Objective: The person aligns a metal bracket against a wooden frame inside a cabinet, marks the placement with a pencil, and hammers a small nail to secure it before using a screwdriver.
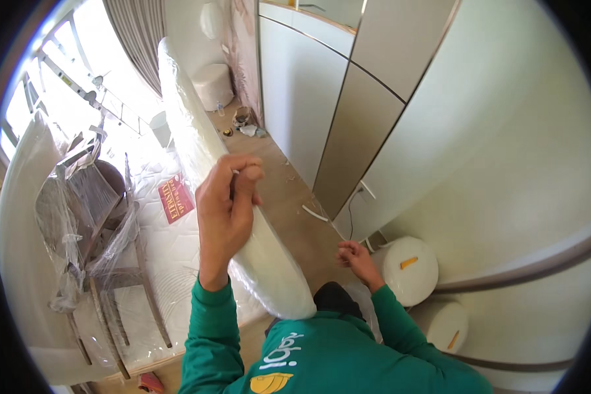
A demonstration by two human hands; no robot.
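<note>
The person stands in a narrow aisle between a bed and a run of wardrobe doors (348,125), both green sleeves entering from the lower edge.

The left hand (226,197) is raised, fingers curled shut with the thumb pressed against them, pinching what looks like a thin strip or fold of clear film at the fingertips; the strip itself is too fine to confirm. Directly behind and below this hand runs the long white plastic-wrapped panel (197,131), standing on edge along the bedside and reaching from the window end down to the person's chest. The hand overlaps the panel's upper edge; whether it touches it cannot be told.

The right hand (356,256) is held low near the floor by the wardrobe, fingers bent inward and loosely closed; what it holds, if anything, cannot be told. Beside it stand two round white wrapped stools (410,269).

Judgement: the step appears to be stripping the wrapping off the panel. To do it well, the pinch should stay firm and the pull run along the panel's length, not outward, so the film tears cleanly and the panel does not tip into the aisle. The low hand would serve better steadying the panel's near end.

Also present: a mattress (171,249) with a red label, and wrapped wooden chairs (92,223) lying on it.
</note>
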